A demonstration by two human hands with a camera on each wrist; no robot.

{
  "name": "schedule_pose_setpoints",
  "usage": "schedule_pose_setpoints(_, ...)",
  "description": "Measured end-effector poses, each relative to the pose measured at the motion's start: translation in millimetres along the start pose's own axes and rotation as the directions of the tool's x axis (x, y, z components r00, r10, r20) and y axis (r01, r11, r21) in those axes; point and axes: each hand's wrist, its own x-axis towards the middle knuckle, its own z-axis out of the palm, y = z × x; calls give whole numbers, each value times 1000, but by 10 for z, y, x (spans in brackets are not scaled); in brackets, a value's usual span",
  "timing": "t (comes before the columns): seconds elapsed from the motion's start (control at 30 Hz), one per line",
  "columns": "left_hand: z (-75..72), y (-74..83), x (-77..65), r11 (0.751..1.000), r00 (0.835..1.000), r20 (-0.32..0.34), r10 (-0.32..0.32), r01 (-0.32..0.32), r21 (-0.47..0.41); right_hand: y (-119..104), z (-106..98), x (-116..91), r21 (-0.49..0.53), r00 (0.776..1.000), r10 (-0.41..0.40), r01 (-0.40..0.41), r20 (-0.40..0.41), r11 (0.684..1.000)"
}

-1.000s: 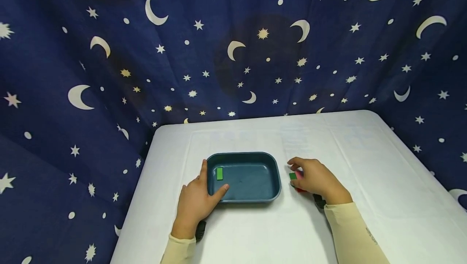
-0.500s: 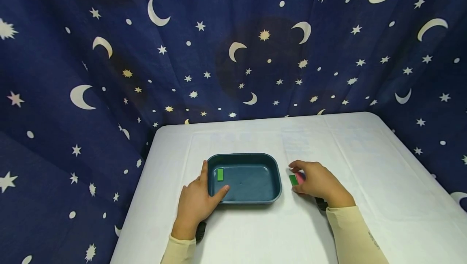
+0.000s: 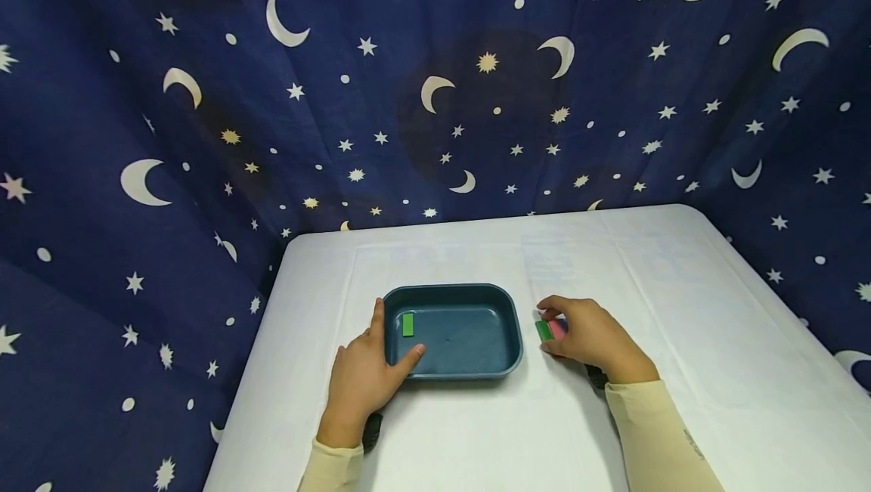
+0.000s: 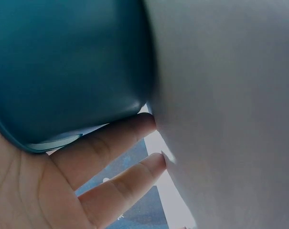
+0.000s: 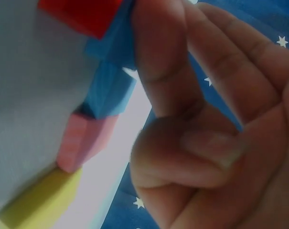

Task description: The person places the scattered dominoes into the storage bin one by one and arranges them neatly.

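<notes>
A teal plastic tray (image 3: pixel 469 371) lies on the table with one small green block (image 3: pixel 407 325) inside, near its left end. My left hand (image 3: pixel 361 375) rests against the tray's left front corner, index finger along the left side and thumb over the front rim. In the left wrist view its lower fingers (image 4: pixel 106 143) are straight and spread beside the tray wall. Right of the tray, my right hand (image 3: pixel 592 337) pinches a green block (image 3: pixel 544 331) between thumb and fingers. Pink (image 5: pixel 84 140), blue (image 5: pixel 111 90), red (image 5: pixel 82 16) and yellow blocks (image 5: pixel 39 202) sit under that hand.
A white-covered table (image 3: pixel 476 431) bears everything. A dark blue curtain (image 3: pixel 408 99) with moons and stars hangs behind and along both sides of the table. The right hand mostly hides the blocks in the head view.
The green block by my right hand has turned to a slant, and more of the pink block shows. My right thumb has shifted slightly toward the near side. Left hand and tray stay put.
</notes>
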Motion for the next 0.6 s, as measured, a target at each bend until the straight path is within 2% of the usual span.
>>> schedule_pose_setpoints(0.6, 6, -29, -14, 1000, 1000, 13, 0, 0, 9, 3, 33, -17, 36, 999, 36, -36, -6, 999)
